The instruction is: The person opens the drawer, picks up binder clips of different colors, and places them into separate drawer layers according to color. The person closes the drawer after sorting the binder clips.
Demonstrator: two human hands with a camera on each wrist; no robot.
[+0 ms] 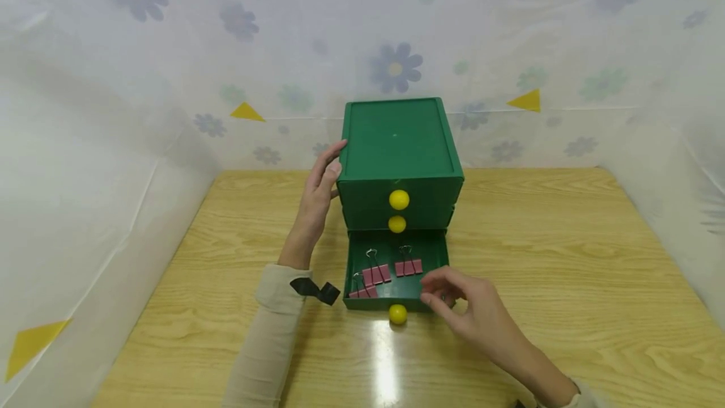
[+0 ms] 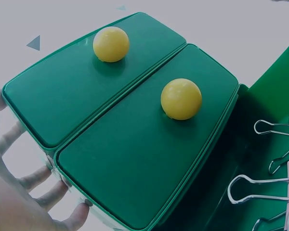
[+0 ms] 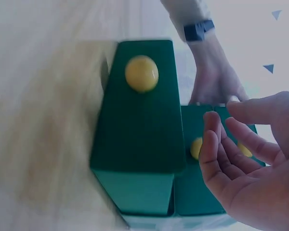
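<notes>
A green drawer cabinet (image 1: 396,143) with yellow ball knobs stands on the table, its bottom drawer (image 1: 416,298) pulled out. Inside that drawer lie a pink binder clip (image 1: 409,267) towards the back right, another pink binder clip (image 1: 376,275) left of it, and a third binder clip (image 1: 363,293) in the front left corner. My left hand (image 1: 318,197) rests against the cabinet's left side with fingers extended. Over the drawer's front right corner hovers my right hand (image 1: 472,304), fingers loosely bent; in the right wrist view nothing shows between its fingers.
The wood-grain table (image 1: 544,257) extends on both sides of the cabinet. A flowered sheet (image 1: 317,49) hangs behind it, bearing yellow triangles (image 1: 528,101). The upper two drawers are closed. The bottom drawer's yellow knob (image 1: 398,315) juts towards the front.
</notes>
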